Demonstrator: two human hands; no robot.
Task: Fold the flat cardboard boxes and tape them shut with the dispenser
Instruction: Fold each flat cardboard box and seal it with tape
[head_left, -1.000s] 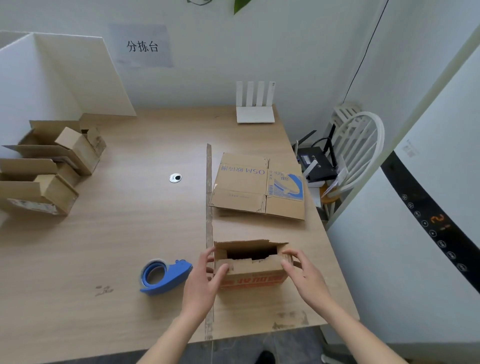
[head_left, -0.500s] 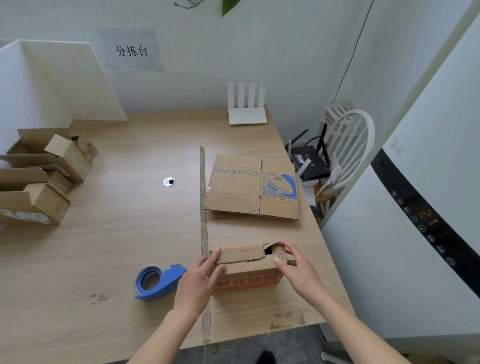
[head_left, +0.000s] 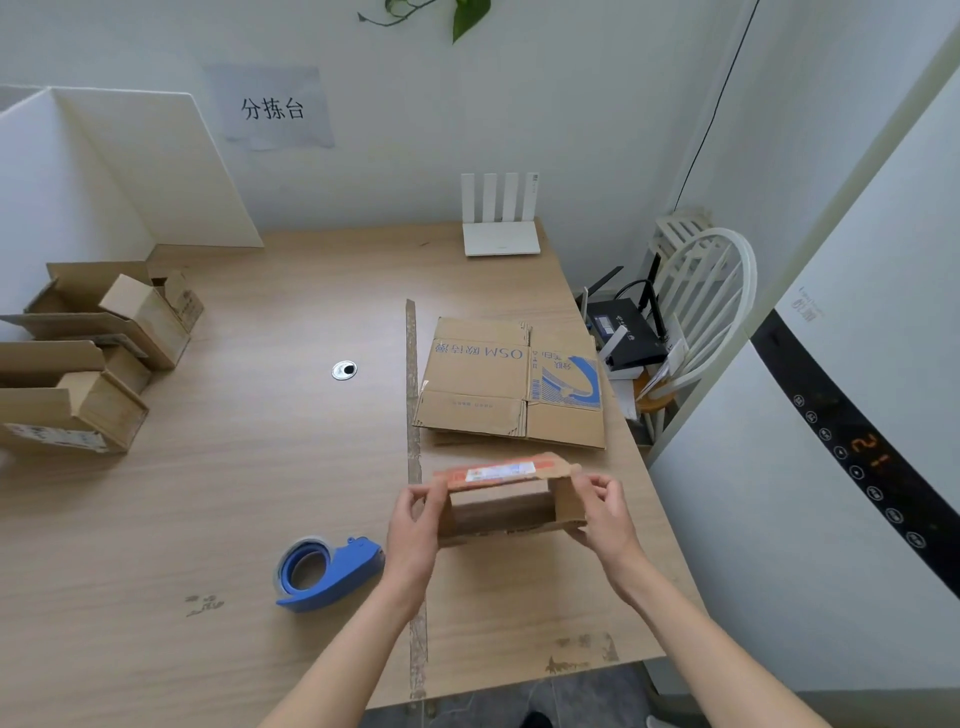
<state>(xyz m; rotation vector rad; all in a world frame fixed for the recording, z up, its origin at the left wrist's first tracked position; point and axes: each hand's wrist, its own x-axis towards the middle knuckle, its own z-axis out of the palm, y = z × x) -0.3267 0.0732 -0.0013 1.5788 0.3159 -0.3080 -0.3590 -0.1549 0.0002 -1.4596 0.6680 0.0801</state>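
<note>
A small cardboard box (head_left: 501, 512) with a red-printed top is held over the near right part of the wooden table (head_left: 234, 493), its open side facing me. My left hand (head_left: 413, 530) grips its left end and my right hand (head_left: 602, 512) grips its right end. A blue tape dispenser (head_left: 327, 571) lies on the table just left of my left hand. Behind the held box, a flat cardboard box (head_left: 511, 384) with blue print rests on the table.
Several folded brown boxes (head_left: 88, 358) are grouped at the table's left edge. A white router (head_left: 501, 218) stands at the back by the wall. A white chair (head_left: 696, 312) with black devices stands to the right, beside a tall white appliance (head_left: 831, 467). A tape strip (head_left: 414, 467) runs down the tabletop.
Both hands have lifted the small box and turned it, so the red-printed face is now on top and the open side faces me. The dispenser has not moved.
</note>
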